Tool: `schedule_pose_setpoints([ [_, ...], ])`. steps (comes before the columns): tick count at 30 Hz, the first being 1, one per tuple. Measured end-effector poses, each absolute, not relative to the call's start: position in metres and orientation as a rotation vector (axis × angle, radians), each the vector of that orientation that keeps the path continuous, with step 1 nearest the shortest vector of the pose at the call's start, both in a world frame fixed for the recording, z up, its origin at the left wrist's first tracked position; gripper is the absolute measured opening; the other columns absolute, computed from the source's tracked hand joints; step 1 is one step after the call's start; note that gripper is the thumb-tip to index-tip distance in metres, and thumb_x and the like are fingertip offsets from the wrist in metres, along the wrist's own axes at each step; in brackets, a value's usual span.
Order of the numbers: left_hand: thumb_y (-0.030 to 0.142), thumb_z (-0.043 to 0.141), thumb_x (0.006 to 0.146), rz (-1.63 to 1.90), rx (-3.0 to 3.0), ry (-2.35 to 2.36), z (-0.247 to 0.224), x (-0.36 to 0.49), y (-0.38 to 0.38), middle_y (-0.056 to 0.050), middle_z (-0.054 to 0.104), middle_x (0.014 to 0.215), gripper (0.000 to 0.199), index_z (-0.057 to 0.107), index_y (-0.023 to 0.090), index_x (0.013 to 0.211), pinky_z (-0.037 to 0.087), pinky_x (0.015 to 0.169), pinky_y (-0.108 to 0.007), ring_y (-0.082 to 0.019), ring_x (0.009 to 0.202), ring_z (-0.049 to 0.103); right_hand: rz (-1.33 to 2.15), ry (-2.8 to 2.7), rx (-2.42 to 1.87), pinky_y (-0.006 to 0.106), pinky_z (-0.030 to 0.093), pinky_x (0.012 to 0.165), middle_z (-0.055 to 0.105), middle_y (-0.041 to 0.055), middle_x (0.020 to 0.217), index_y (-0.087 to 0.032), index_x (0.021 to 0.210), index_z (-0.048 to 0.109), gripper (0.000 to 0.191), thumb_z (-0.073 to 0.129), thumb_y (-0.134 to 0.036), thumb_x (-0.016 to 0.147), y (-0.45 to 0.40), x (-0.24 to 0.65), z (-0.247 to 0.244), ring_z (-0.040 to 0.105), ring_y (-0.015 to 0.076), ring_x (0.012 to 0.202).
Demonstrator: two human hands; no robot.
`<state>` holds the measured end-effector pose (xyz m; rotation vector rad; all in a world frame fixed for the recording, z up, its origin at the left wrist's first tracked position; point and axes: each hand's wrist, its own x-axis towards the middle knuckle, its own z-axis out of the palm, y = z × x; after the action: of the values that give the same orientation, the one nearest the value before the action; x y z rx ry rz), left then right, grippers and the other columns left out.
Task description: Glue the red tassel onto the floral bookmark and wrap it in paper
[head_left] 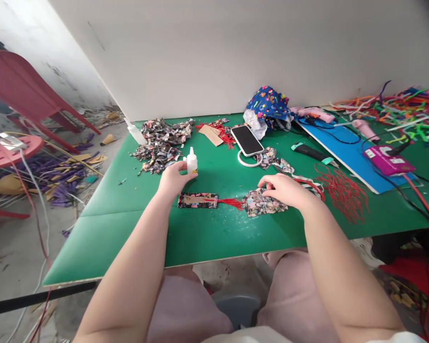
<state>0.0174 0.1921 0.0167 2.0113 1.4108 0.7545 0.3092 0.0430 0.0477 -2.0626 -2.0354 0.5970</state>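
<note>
With its fingers closed round a small white bottle point(192, 163), my left hand point(175, 177) is just above a flat rectangular piece point(198, 200) with a dark patterned border and brown middle. A red tassel point(230, 204) runs from that piece toward a patterned cloth piece point(260, 204). My right hand point(279, 187) rests over the upper edge of this cloth, thumb and fingers pinched together at it. The bottle stands upright, its nozzle pointing up.
Behind lie scrap heaps point(160, 143), a second white bottle point(136, 134), a phone point(247, 141) and blue patterned cloth point(268, 107). To the right are a cutter point(312, 153), red strings point(345, 193), a blue board point(346, 152) and a magenta box with cables point(389, 160).
</note>
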Motion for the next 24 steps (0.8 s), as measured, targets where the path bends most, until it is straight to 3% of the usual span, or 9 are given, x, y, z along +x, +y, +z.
schedule_pose_setpoints([
  [3, 0.036, 0.067, 0.063, 0.737, 2.014, 1.420, 0.015, 0.015, 0.192, -0.007, 0.068, 0.100, 0.036, 0.064, 0.018, 0.094, 0.044, 0.084, -0.036, -0.024, 0.093, 0.062, 0.604, -2.016, -2.017, 0.028, 0.038, 0.063, 0.060, 0.0013, 0.069, -0.021, 0.072, 0.063, 0.011, 0.054, -0.027, 0.075, 0.042, 0.312, 0.050, 0.054, 0.0162, 0.068],
  [9, 0.036, 0.067, 0.064, 0.725, 2.038, 1.430, 0.015, 0.015, 0.189, -0.007, 0.069, 0.098, 0.037, 0.063, 0.018, 0.095, 0.045, 0.081, -0.034, -0.024, 0.090, 0.062, 0.764, -1.709, -1.860, 0.028, 0.041, 0.061, 0.060, 0.0003, 0.074, -0.021, 0.077, 0.056, 0.021, 0.054, -0.042, 0.077, 0.039, 0.313, 0.058, 0.055, 0.0148, 0.067],
  [14, 0.037, 0.069, 0.063, 0.786, 2.043, 1.496, 0.030, 0.003, 0.179, -0.005, 0.067, 0.101, 0.057, 0.056, 0.022, 0.116, 0.044, 0.079, -0.032, -0.023, 0.090, 0.060, 0.786, -1.469, -1.616, 0.025, 0.043, 0.060, 0.054, -0.0022, 0.069, -0.020, 0.073, 0.049, 0.021, 0.061, -0.037, 0.074, 0.041, 0.303, 0.067, 0.053, 0.0121, 0.064],
  [16, 0.037, 0.065, 0.067, 0.854, 2.020, 1.576, 0.038, -0.006, 0.173, -0.004, 0.068, 0.094, 0.056, 0.054, 0.023, 0.120, 0.044, 0.077, -0.031, -0.020, 0.084, 0.060, 0.749, -1.431, -1.560, 0.026, 0.045, 0.062, 0.055, -0.0020, 0.071, -0.020, 0.072, 0.049, 0.021, 0.064, -0.034, 0.072, 0.044, 0.297, 0.068, 0.055, 0.0121, 0.066],
  [20, 0.044, 0.056, 0.075, 0.910, 2.015, 1.742, 0.050, -0.025, 0.158, 0.000, 0.063, 0.064, 0.030, 0.067, 0.023, 0.094, 0.044, 0.069, -0.031, -0.018, 0.064, 0.057, 0.703, -1.392, -1.477, 0.031, 0.049, 0.071, 0.061, 0.0008, 0.081, -0.021, 0.083, 0.055, 0.023, 0.068, -0.032, 0.068, 0.048, 0.282, 0.070, 0.060, 0.0158, 0.076],
  [22, 0.047, 0.055, 0.077, 0.884, 2.151, 1.722, 0.050, -0.033, 0.151, -0.001, 0.063, 0.063, 0.029, 0.068, 0.024, 0.087, 0.044, 0.073, -0.033, -0.020, 0.069, 0.058, 0.691, -1.394, -1.471, 0.033, 0.050, 0.075, 0.062, 0.0025, 0.088, -0.022, 0.091, 0.057, 0.028, 0.069, -0.032, 0.068, 0.049, 0.276, 0.071, 0.061, 0.0177, 0.081],
  [24, 0.049, 0.056, 0.077, 0.811, 2.370, 1.551, 0.046, -0.040, 0.145, -0.003, 0.067, 0.078, 0.033, 0.068, 0.024, 0.094, 0.043, 0.085, -0.035, -0.023, 0.087, 0.059, 0.681, -1.410, -1.471, 0.035, 0.050, 0.076, 0.063, 0.0034, 0.093, -0.023, 0.095, 0.058, 0.029, 0.068, -0.032, 0.069, 0.048, 0.272, 0.072, 0.061, 0.0185, 0.084],
])
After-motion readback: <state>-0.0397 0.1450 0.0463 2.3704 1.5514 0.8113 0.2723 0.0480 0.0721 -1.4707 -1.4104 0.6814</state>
